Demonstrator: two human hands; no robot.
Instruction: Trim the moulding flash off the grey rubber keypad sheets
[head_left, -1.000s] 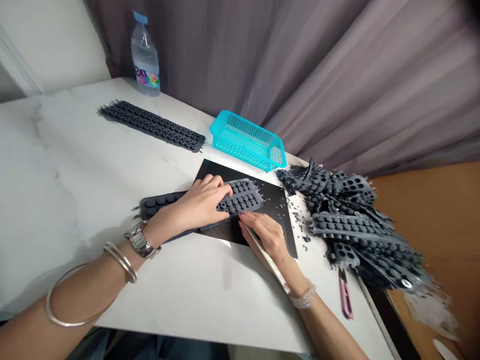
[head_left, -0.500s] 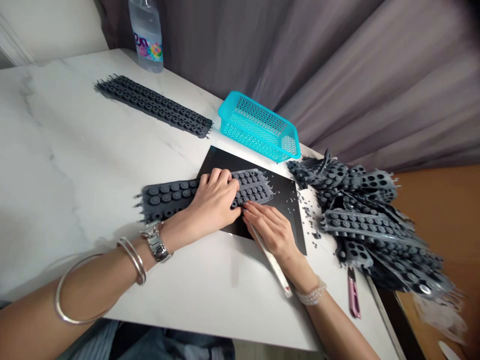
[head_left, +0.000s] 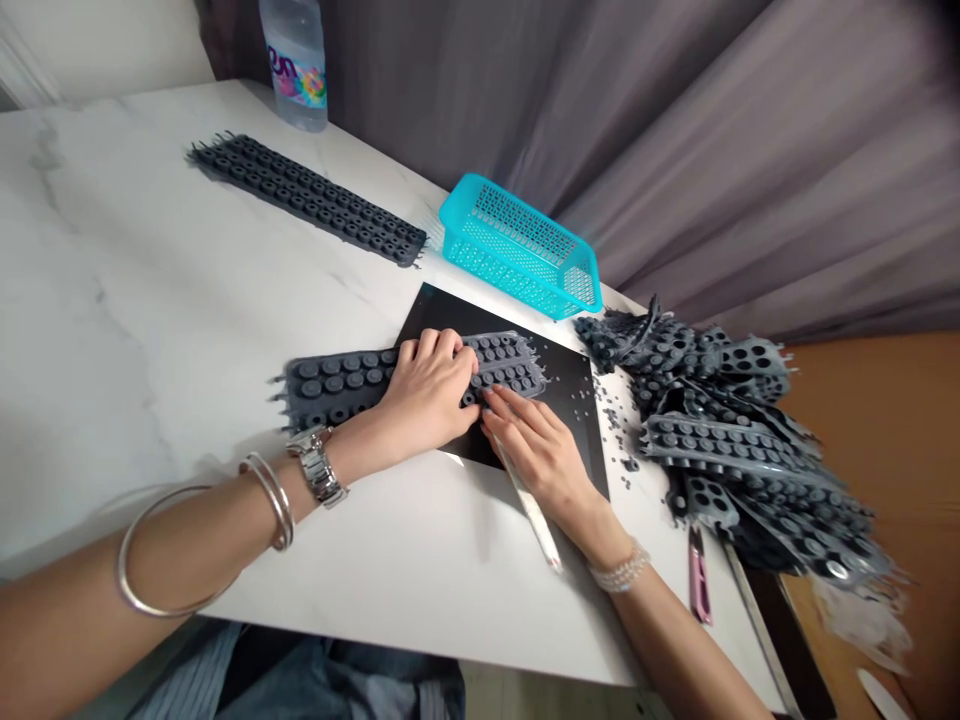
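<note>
Many small dark bits [head_left: 613, 421] are scattered; a studded grey rubbery strip [head_left: 354, 379], seemingly unfinished, is gripped by the left hand [head_left: 429, 388], a white rod [head_left: 535, 518] by the right hand [head_left: 541, 448].

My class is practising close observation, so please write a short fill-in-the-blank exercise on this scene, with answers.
1. The right hand holds a slim tool coloured ____.
2. The left hand rests on a studded strip, partly over a mat coloured ____.
3. Beyond the mat stands a turquoise, perforated ____.
4. A transparent ____ with a colourful label stands before the curtain.

Missing words: white; black; basket; bottle.
</note>
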